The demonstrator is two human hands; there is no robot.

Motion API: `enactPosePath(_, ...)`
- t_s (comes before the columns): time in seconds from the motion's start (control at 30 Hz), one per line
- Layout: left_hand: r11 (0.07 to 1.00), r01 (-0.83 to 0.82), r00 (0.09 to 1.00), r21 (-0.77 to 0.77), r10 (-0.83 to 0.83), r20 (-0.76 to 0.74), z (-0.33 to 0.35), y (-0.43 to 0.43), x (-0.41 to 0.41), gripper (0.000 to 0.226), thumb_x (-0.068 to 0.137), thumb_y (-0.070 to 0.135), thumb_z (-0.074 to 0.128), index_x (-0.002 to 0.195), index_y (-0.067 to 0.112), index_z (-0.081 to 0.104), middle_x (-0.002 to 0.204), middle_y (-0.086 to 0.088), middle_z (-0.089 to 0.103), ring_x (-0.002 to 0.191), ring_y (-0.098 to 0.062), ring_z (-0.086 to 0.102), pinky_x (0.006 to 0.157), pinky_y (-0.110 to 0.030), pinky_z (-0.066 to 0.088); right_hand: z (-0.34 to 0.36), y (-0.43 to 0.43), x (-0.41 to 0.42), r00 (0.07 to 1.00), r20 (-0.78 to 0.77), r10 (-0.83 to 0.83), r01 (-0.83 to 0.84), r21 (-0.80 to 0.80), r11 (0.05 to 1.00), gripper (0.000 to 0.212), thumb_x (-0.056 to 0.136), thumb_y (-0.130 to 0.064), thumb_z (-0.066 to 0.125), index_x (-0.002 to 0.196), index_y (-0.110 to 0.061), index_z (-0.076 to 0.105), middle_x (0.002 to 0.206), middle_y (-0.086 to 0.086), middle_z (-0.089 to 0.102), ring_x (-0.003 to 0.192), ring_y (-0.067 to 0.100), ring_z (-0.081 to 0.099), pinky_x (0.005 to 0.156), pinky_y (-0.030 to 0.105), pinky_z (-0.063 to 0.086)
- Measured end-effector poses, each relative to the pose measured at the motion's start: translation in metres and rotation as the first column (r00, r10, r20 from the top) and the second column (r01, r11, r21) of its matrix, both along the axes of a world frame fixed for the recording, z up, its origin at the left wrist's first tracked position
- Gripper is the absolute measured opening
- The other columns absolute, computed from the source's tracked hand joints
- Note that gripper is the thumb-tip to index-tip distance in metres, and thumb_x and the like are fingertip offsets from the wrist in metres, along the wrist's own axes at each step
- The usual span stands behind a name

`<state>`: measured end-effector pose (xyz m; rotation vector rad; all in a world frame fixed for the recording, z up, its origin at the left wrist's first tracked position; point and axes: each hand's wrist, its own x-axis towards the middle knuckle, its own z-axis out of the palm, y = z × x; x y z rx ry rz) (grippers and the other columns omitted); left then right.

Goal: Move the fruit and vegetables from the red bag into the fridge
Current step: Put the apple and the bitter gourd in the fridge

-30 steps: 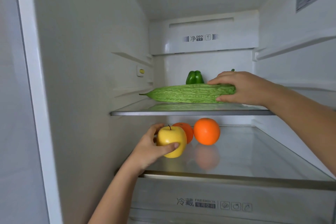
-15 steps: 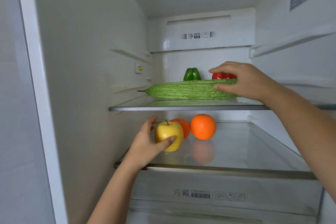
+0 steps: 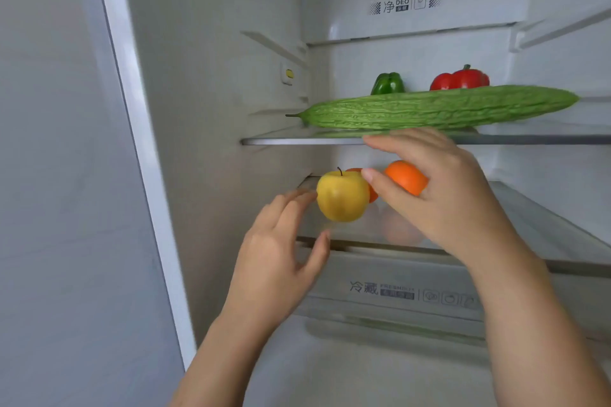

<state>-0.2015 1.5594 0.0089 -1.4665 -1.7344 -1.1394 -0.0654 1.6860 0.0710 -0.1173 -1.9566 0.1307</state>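
Arms: both forearms reach up into the fridge (image 3: 215, 109).
Left hand (image 3: 277, 251): fingers loosely spread, holding nothing; fingertips at the yellow apple's (image 3: 343, 196) left side, contact unclear.
Right hand (image 3: 443, 195): spread apart, empty, in front of the orange (image 3: 405, 177); thumb tip near the apple's upper right.
Yellow apple: on the lower shelf (image 3: 545, 225), between both hands.
Bitter gourd (image 3: 436, 107): lies along the upper shelf (image 3: 297, 141), above the right hand.

The long, ridged bitter gourd (image 3: 436, 107) lies lengthwise along the front of the upper glass shelf (image 3: 297, 141) before me, with a green pepper (image 3: 387, 82) and a red pepper (image 3: 463, 79) behind it. On the lower shelf (image 3: 545, 228) the yellow apple (image 3: 342, 196) stands stem-up at the left, a half-hidden orange (image 3: 373, 196) just behind it and a second orange (image 3: 405, 177) to the right.
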Motion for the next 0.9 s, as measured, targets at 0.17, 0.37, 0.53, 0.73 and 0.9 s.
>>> enactPosePath(0.17, 0.984, -0.171, 0.979, 0.054, 0.176, -0.105, -0.017, -0.042, 0.012, 0.034, 0.086, 0.026, 0.051, 0.113, 0.008, 0.059, 0.117, -0.005, 0.060, 0.101, -0.023, 0.058, 0.081, -0.037, 0.047, -0.042, -0.033, -0.012, 0.996, 0.024, 0.091, -0.091, 0.010, 0.996, 0.034, 0.082, -0.031, 0.056, 0.108, -0.012, 0.065, 0.105, 0.001, 0.066, 0.099, 0.013, 0.057, 0.087, 0.023, 0.043)
enactPosePath(0.37, 0.945, -0.323, 0.943, 0.048, 0.326, -0.066, -0.041, -0.094, 0.018, 0.030, 0.086, 0.020, 0.052, 0.109, 0.002, 0.062, 0.114, -0.009, 0.061, 0.104, -0.027, 0.058, 0.085, -0.040, 0.048, -0.081, -0.071, -0.037, 0.966, 0.102, 0.236, -0.235, -0.027, 0.972, 0.032, 0.084, -0.028, 0.055, 0.108, -0.009, 0.066, 0.104, 0.004, 0.066, 0.097, 0.018, 0.058, 0.085, 0.031, 0.045)
enactPosePath(0.53, 0.891, -0.450, 0.892, 0.051, 0.451, -0.003, -0.056, -0.136, 0.014, 0.030, 0.086, 0.018, 0.052, 0.109, 0.003, 0.062, 0.115, -0.007, 0.061, 0.107, -0.024, 0.057, 0.086, -0.038, 0.048, -0.098, -0.107, -0.053, 0.936, 0.115, 0.332, -0.337, 0.032, 0.941, 0.030, 0.086, -0.023, 0.057, 0.107, -0.004, 0.066, 0.103, 0.008, 0.067, 0.095, 0.025, 0.062, 0.083, 0.037, 0.049)
enactPosePath(0.73, 0.829, -0.560, 0.829, 0.006, 0.560, -0.007, -0.072, -0.198, 0.008, 0.030, 0.086, 0.019, 0.054, 0.110, 0.003, 0.061, 0.115, -0.009, 0.062, 0.108, -0.026, 0.057, 0.085, -0.043, 0.049, -0.108, -0.168, -0.072, 0.899, 0.170, 0.404, -0.419, 0.069, 0.905, 0.034, 0.088, -0.029, 0.053, 0.109, -0.006, 0.066, 0.106, 0.006, 0.068, 0.099, 0.022, 0.062, 0.084, 0.039, 0.051)
enactPosePath(0.9, 0.746, -0.665, 0.746, -0.019, 0.666, -0.002, -0.076, -0.283, 0.007, 0.030, 0.086, 0.020, 0.053, 0.109, 0.004, 0.062, 0.114, -0.007, 0.062, 0.108, -0.024, 0.057, 0.087, -0.041, 0.048, -0.119, -0.249, -0.103, 0.837, 0.202, 0.508, -0.526, 0.048, 0.849, 0.035, 0.086, -0.030, 0.054, 0.109, -0.007, 0.066, 0.107, 0.005, 0.068, 0.100, 0.021, 0.062, 0.088, 0.035, 0.049)
